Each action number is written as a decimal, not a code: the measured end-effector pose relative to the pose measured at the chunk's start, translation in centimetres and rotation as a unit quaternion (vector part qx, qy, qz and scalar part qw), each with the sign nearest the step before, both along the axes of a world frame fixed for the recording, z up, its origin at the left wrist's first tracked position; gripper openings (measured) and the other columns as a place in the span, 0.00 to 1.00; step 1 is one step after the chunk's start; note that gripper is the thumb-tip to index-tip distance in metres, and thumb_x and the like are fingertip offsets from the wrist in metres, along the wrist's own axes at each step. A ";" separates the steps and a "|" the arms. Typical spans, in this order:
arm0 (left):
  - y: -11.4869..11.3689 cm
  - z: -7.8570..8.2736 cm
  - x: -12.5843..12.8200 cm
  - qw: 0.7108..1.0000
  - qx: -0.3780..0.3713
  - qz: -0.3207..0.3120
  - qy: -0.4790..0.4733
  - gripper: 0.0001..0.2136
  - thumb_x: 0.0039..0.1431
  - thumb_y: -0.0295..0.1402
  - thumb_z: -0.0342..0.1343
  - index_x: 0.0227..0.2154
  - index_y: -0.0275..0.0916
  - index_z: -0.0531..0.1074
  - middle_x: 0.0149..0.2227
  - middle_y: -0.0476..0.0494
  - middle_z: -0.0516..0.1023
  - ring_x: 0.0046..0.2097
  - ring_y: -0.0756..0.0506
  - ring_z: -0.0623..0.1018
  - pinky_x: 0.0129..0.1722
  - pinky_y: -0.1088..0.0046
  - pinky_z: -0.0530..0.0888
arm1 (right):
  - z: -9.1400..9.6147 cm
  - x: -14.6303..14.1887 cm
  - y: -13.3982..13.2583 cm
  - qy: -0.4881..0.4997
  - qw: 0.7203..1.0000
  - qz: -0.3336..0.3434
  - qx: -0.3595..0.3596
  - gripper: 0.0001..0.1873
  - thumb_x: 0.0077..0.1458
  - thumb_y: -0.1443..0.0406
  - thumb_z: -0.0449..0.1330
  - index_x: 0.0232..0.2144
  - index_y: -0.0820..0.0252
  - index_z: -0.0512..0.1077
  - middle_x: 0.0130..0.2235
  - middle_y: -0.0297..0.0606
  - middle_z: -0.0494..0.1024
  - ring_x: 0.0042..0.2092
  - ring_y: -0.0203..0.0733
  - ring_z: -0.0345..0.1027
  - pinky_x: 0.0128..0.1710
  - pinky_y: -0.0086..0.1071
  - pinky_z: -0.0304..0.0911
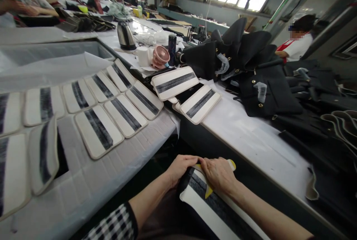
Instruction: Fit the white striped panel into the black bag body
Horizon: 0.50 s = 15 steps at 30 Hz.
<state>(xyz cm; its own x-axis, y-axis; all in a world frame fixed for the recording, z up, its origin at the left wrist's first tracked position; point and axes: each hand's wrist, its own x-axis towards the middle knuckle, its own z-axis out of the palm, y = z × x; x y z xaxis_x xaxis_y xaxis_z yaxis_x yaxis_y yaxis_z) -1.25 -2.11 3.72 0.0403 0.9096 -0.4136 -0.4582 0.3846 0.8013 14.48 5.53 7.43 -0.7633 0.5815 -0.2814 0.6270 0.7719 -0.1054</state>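
Over my lap lies a white panel with a black stripe (208, 210), its far end turned up toward me. My left hand (180, 168) has its fingers closed on that far edge. My right hand (219, 175) meets it there, thumb and fingers pinching the same edge. A yellow-handled tool (208, 191) shows on both sides of my right hand, tucked in its palm; its kind is mostly hidden. To the left, several similar striped panels (99, 132) lie in rows on the grey covered table (134, 158).
Two more striped panels (200, 103) overlap on the right table (237, 132). Black bags (267, 87) are heaped behind it. A kettle (125, 35), a white mug (142, 57), a pink fan (161, 56) and a dark bottle (172, 48) stand farther back. Other people are in the background.
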 end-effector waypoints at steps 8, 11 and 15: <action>1.1 -0.1 -1.1 0.996 -0.019 -0.053 0.065 0.19 0.47 0.39 0.65 0.41 0.35 0.81 0.36 0.41 0.83 0.36 0.45 0.76 0.41 0.68 0.68 | -0.4 3.4 1.9 0.056 0.974 -0.136 -0.173 0.46 0.64 0.48 0.19 0.43 0.59 0.73 0.30 0.42 0.75 0.30 0.43 0.68 0.31 0.34 0.59; 1.4 0.0 -1.2 0.995 -0.023 -0.061 0.080 0.18 0.47 0.40 0.64 0.41 0.36 0.81 0.35 0.43 0.82 0.35 0.47 0.75 0.39 0.70 0.67 | 0.5 4.9 2.6 0.182 0.874 -0.237 -0.383 0.52 0.58 0.43 0.13 0.52 0.59 0.67 0.23 0.31 0.62 0.24 0.37 0.55 0.25 0.30 0.55; 2.2 0.2 -1.2 0.991 -0.024 -0.073 0.107 0.16 0.46 0.40 0.66 0.35 0.34 0.81 0.30 0.46 0.80 0.32 0.49 0.72 0.36 0.72 0.66 | 1.1 5.0 3.1 0.335 0.679 -0.294 -0.584 0.47 0.54 0.32 0.39 0.63 0.52 0.56 0.30 0.30 0.63 0.28 0.35 0.54 0.29 0.29 0.54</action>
<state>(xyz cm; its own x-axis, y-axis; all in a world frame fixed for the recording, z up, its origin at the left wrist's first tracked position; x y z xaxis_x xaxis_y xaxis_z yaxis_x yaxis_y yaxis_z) -2.40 0.10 3.97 0.0774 0.8795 -0.4696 -0.2164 0.4746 0.8531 19.46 8.62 8.57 -0.6798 0.5202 -0.5169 0.3001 -0.4458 -0.8434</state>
